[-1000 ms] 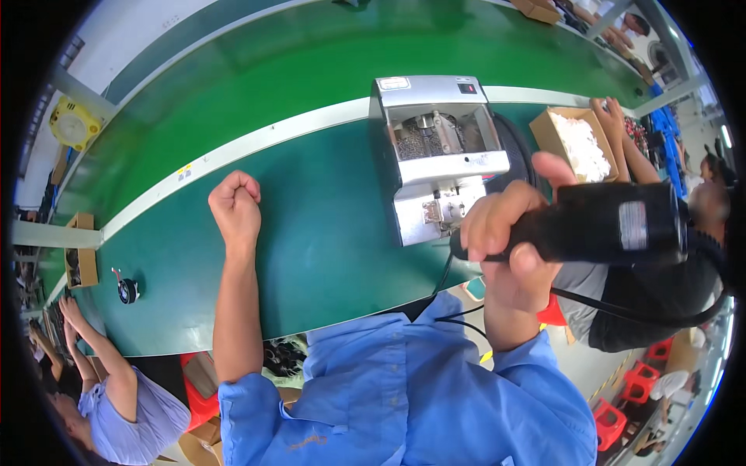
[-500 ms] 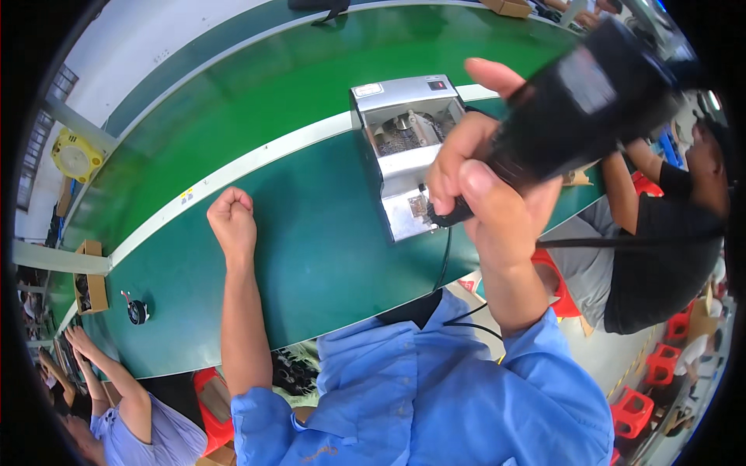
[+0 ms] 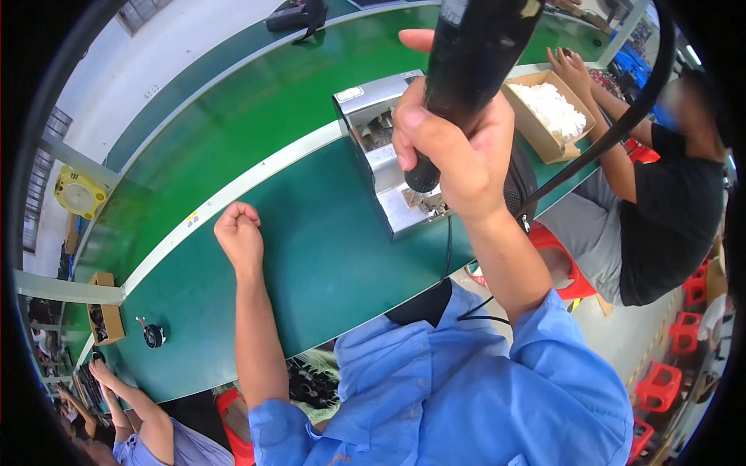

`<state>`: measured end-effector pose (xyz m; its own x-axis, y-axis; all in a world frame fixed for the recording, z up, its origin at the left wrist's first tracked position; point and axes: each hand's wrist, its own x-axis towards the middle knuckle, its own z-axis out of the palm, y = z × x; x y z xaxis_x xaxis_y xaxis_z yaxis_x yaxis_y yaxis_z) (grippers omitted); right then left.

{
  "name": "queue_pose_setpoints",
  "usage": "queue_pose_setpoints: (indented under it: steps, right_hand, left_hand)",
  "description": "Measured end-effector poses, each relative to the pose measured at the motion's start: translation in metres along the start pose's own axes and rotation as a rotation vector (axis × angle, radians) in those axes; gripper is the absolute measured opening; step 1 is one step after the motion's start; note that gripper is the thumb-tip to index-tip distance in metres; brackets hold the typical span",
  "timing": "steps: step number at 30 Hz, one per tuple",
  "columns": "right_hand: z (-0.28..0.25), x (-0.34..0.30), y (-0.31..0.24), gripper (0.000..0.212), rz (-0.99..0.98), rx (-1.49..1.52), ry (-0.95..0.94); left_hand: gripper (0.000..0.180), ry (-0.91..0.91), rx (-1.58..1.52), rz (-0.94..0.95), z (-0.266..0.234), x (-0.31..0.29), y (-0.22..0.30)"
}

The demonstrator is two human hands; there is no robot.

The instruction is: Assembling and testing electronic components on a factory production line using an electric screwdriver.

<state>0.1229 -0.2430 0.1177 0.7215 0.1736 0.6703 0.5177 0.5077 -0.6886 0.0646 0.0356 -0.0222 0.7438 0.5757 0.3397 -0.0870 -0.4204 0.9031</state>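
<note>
My right hand [image 3: 466, 155] is wrapped round a thick black cylindrical tool [image 3: 475, 66], raised close to the camera. The tool has a label on its side and a ridged knob at its lower end; its top runs out of view. Behind this hand, and partly hidden by it, stands a silver bench machine [image 3: 385, 159] with metal parts in its open recess. Resting by the green bench top [image 3: 334, 233] to the left, my left hand [image 3: 241, 233] is curled into a fist. Whatever it may hold is hidden.
Right of the machine stands a carton [image 3: 548, 116] of white pieces, near a co-worker in black [image 3: 668, 210]. A thick black cable [image 3: 598, 147] curves past on the right. Far left are a small round black part with wires [image 3: 154, 335], a carton [image 3: 107, 314] and another worker's arms [image 3: 140, 396].
The black tool has swung from leaning right to nearly upright and moved left with my right hand. It uncovers the carton of white pieces. My left hand stays a fist. The view has shifted slightly.
</note>
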Motion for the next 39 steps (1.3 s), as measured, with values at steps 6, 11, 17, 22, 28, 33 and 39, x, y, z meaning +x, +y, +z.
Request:
queue_pose_setpoints:
  steps: [6,11,17,22,28,33,39]
  right_hand:
    - [0.005,-0.003,0.002,0.025,0.036,0.023,-0.008]
    - [0.004,-0.004,0.005,0.026,0.021,-0.034,-0.023]
    - [0.003,-0.004,0.001,0.028,0.079,0.002,-0.023]
    - [0.000,-0.002,0.001,0.029,0.038,-0.018,-0.031]
    - [0.000,-0.003,0.005,0.041,0.030,-0.071,-0.062]
    - [0.004,-0.008,0.000,0.067,0.049,-0.105,-0.044]
    - [-0.008,-0.013,0.002,0.087,0.006,-0.078,-0.038]
  left_hand:
    - [0.022,0.001,-0.022,0.000,-0.001,-0.002,-0.004]
    - [0.023,0.000,-0.029,0.007,-0.002,-0.001,-0.006]
    - [0.023,-0.006,-0.028,-0.006,-0.002,-0.002,-0.007]
    - [0.023,-0.023,-0.035,-0.023,0.000,0.000,-0.006]
    - [0.024,-0.024,-0.050,-0.037,-0.001,-0.001,-0.006]
    - [0.024,-0.008,-0.043,-0.041,-0.001,-0.002,-0.006]
    - [0.024,-0.025,0.005,-0.047,-0.003,-0.003,-0.003]
